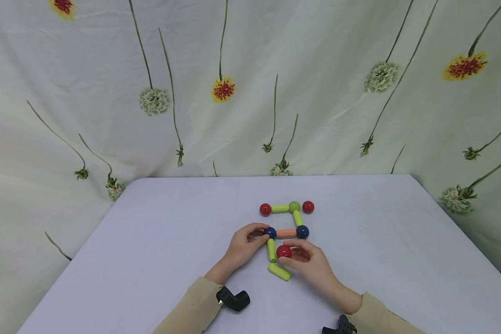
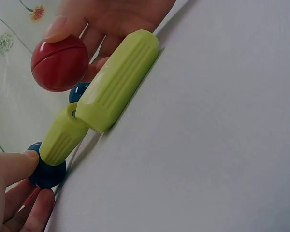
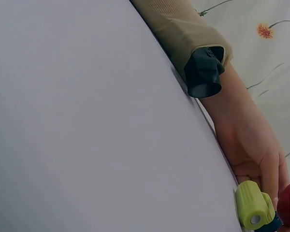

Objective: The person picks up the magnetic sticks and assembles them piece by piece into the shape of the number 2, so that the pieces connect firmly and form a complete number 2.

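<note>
My left hand point(image 1: 245, 246) pinches a dark blue ball point(image 1: 270, 232) between thumb and fingers. From that ball a short green rod point(image 1: 271, 250) points toward me, and an orange rod point(image 1: 286, 233) runs right to a second blue ball point(image 1: 302, 231). My right hand point(image 1: 311, 262) holds a glossy red ball point(image 1: 283, 251) by thumb and fingertips, close beside the green rod's near end. In the left wrist view this red ball point(image 2: 59, 64) shows a seam around it. Just below the attached rod lies another green rod point(image 1: 279, 272), slanted on the table.
Farther back, a green rod point(image 1: 280, 209) joins a red ball point(image 1: 265, 209) to a green ball point(image 1: 294, 207). Another green rod point(image 1: 298, 218) links the green ball to the right blue ball. One more red ball point(image 1: 308, 207) sits right of it on the white table point(image 1: 183, 222).
</note>
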Demonstrator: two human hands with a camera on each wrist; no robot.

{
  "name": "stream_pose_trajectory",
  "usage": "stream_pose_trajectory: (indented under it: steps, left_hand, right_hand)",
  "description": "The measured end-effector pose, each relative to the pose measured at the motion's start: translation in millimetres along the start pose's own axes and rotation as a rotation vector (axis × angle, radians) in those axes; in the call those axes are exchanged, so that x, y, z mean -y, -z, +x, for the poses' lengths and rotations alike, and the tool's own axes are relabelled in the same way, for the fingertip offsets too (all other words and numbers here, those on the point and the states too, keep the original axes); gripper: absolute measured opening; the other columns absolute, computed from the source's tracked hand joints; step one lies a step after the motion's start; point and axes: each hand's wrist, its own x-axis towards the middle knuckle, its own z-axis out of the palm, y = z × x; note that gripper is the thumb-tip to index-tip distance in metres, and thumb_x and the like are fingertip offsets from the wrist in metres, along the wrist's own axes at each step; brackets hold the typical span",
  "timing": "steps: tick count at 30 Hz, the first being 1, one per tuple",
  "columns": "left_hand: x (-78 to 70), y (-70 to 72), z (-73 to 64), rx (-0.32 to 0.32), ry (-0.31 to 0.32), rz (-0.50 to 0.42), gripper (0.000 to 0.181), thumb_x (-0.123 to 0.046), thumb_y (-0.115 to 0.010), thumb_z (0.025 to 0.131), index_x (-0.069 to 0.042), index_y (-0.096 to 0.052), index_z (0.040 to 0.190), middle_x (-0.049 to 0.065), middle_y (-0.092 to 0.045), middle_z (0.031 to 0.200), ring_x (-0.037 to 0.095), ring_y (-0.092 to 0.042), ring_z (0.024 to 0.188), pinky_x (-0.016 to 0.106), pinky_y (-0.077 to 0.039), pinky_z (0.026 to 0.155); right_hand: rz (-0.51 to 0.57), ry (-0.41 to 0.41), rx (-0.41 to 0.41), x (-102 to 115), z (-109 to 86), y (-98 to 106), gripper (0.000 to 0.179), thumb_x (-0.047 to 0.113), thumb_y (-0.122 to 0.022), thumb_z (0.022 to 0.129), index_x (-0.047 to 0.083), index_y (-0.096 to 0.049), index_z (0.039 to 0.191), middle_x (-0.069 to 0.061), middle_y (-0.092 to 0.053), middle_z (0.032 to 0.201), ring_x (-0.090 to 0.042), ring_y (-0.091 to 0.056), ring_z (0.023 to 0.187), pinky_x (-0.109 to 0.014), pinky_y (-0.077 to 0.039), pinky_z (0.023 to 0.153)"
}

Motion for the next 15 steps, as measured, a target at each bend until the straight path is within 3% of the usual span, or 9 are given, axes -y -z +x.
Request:
stream_pose_trajectory:
  steps: [8,15]
  left_hand:
    - [-1.0,-0.1,-0.2,-0.001,0.001,-0.007,0.026,-0.023,-0.063,0.091,-0.014,-0.065,0.115,0.003,-0.063,0.111,0.019,-0.057,0.098,0.023,-0.047,0.073]
    - [-0.4,-0.3,0.1,-0.004,0.000,-0.002,0.027,-0.024,-0.063,0.091,-0.014,-0.065,0.115,0.003,-0.063,0.111,0.019,-0.057,0.099,0.023,-0.047,0.072]
  right_hand:
    - [-0.015,0.035,0.103,-2.9,-0.4,0.0,0.037,0.017,-0.076,0.079,0.002,-0.062,0.110,-0.008,-0.063,0.102,-0.018,-0.061,0.087,-0.020,-0.050,0.076]
    - [-0.022,0.061,0.121,-5.3,0.2,-0.4,0.037,0.014,-0.076,0.079,0.000,-0.062,0.111,-0.008,-0.063,0.104,-0.019,-0.060,0.087,-0.020,-0.049,0.076]
